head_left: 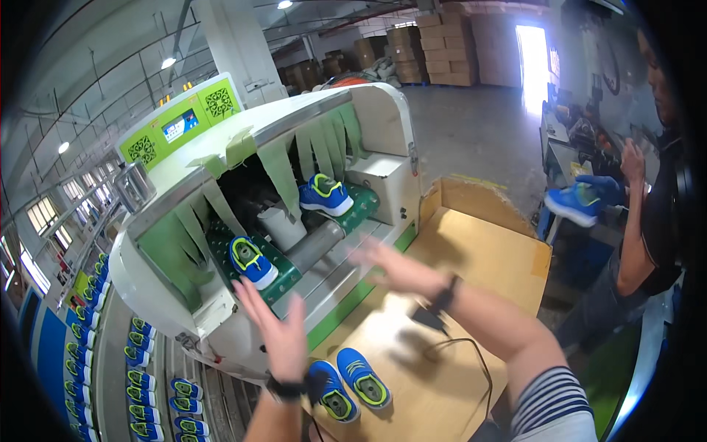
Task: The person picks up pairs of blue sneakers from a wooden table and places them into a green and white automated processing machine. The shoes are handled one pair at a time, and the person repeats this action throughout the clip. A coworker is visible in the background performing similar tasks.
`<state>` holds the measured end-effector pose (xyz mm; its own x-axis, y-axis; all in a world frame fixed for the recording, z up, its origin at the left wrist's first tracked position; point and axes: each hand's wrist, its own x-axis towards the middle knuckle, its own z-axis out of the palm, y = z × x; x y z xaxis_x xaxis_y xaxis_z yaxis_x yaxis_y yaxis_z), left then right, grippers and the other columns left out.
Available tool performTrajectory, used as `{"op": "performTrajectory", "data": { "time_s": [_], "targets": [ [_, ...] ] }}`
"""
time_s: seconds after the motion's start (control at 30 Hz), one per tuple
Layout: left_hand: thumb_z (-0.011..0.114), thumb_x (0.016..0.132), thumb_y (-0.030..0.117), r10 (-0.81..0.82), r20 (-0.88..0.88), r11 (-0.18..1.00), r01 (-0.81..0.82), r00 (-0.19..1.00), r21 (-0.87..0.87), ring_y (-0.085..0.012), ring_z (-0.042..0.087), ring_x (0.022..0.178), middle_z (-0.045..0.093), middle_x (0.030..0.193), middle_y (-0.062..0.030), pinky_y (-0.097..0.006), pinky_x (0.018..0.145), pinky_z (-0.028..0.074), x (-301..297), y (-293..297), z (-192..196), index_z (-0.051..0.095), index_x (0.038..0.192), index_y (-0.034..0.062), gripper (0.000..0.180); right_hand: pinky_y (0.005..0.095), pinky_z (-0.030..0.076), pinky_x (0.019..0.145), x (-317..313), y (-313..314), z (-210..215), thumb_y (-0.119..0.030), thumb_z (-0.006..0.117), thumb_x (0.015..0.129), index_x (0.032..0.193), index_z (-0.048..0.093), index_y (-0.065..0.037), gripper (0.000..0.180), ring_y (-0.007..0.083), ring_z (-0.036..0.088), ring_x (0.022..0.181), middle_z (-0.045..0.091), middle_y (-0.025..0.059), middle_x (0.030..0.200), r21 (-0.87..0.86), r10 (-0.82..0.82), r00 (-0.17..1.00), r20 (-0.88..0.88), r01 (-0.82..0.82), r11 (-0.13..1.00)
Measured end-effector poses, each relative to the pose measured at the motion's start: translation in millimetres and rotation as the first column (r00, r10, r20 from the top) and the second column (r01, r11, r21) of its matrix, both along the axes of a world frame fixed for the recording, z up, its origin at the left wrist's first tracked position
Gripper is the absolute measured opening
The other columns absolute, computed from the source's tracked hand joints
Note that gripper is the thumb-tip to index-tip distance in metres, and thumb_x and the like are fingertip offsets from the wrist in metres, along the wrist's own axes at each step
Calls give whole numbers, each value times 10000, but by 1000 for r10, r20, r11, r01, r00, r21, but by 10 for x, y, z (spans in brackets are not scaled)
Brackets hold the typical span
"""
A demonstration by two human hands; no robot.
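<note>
My left hand (278, 333) is open, fingers stretched and thumb apart, holding nothing. It is nearest a blue sneaker (252, 263) with lime trim and a white sole, which sits on the left green belt (285, 278) of a white machine (173, 173). My right hand (394, 267) reaches out in front of the machine, fingers extended and a little blurred, with nothing in it. Beyond it another blue sneaker (326, 197) rests on the right green belt (362, 200), by the hanging green strips (317, 151). Both wrists wear black bands with cables.
Two more blue sneakers (353, 378) stand side by side on the wooden table (471, 258) near me. Rows of sneakers (141, 383) fill racks at the left. To the right, a person with a blue glove holds a blue sneaker (573, 204). Stacked cartons (447, 51) stand far back.
</note>
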<state>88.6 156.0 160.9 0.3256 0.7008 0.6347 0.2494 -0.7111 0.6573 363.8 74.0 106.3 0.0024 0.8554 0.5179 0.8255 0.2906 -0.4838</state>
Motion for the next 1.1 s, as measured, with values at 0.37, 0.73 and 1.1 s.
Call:
{"op": "performTrajectory", "data": {
  "time_s": [0.37, 0.73, 1.1],
  "targets": [
    [729, 863, 146, -232, -387, 943, 108, 892, -316, -528, 53, 1550, 36, 1680, -337, -566, 1262, 121, -346, -1545, -1796, 75, 1611, -81, 1019, 467, 384, 1179, -1404, -2834, -1322, -431, 668, 967, 1500, 517, -124, 633, 436, 429, 1425, 439, 211, 1568, -466, -146, 927, 345, 304, 831],
    [659, 915, 34, -164, 109, 800, 197, 980, -567, -375, 389, 1332, 344, 1522, -244, -478, 1111, 352, -234, -1553, -2113, 162, 1636, 97, 878, 486, 282, 1253, -559, -878, -839, -188, 657, 965, 1418, 511, 78, 545, 425, 341, 1495, 404, 291, 1563, -221, -306, 951, 53, 310, 925],
    [745, 866, 156, 373, -683, 839, 86, 628, 537, -153, 582, 755, 589, 970, -71, -294, 649, 514, -411, -1060, -2899, 448, 1254, 287, 505, 482, 352, 1198, 707, -896, -1749, -120, 721, 832, 1550, 315, 4, 835, 424, 397, 1452, 404, 284, 1552, -41, -914, 390, -108, 917, 396]
  ]
}}
